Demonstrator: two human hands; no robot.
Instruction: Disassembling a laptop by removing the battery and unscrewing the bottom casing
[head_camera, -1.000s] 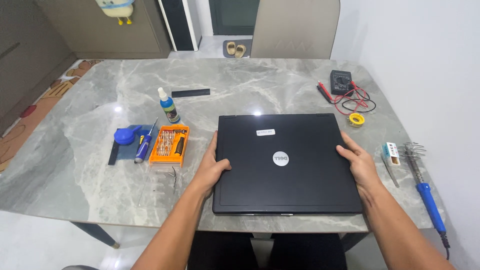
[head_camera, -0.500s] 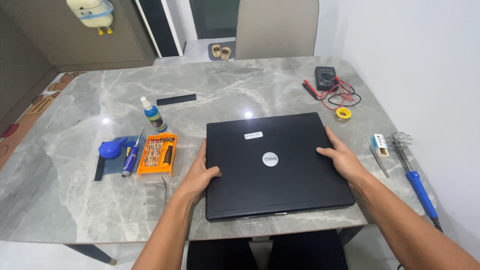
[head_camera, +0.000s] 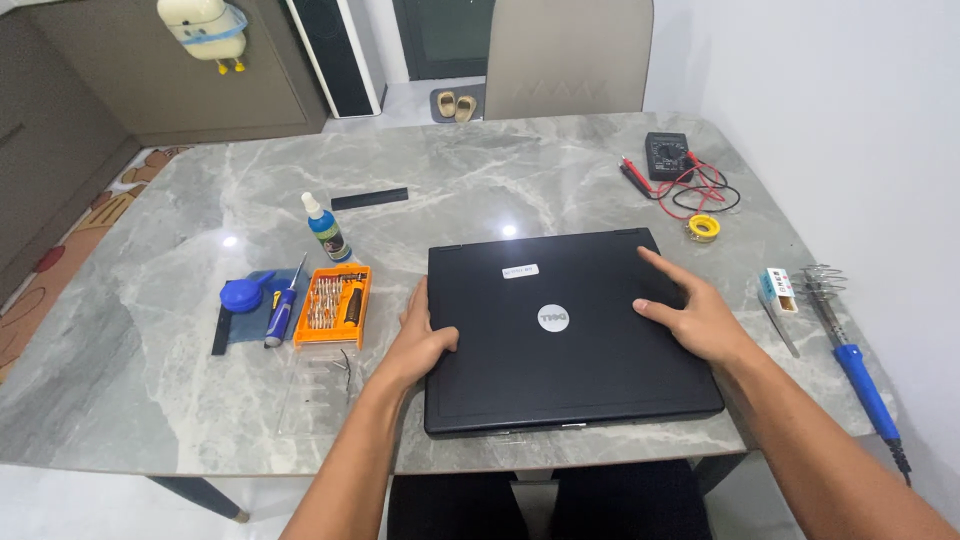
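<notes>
Laptop (head_camera: 565, 335): closed, black, flat on the grey marbled worktop (head_camera: 150, 360) near its front edge; a round silver badge sits mid-lid and a small white sticker near the back edge.
Left hand (head_camera: 422, 340): forearm comes up from the lower edge; the palm grips the laptop's left side, thumb lying on the lid, fingers curled round the edge and out of sight, so probably under it.
Right hand (head_camera: 690, 315): forearm enters from the lower right; the hand lies open and flat on the lid's right part, fingers spread toward the back corner, holding nothing.
Bit case (head_camera: 333, 305): orange, open, just left of the laptop, its clear lid lying in front of it.
Screwdriver (head_camera: 283, 305): blue handle, beside a blue blower on a dark mat.
Bottle (head_camera: 326, 230): small, white nozzle, blue-green label, upright behind the bit case.
Black strip (head_camera: 369, 198): flat, farther back.
Multimeter (head_camera: 667, 156): black, at the far right with red and black leads; a yellow solder reel lies near it.
Soldering iron (head_camera: 862, 375): blue handle, at the right edge, well apart from the laptop.
</notes>
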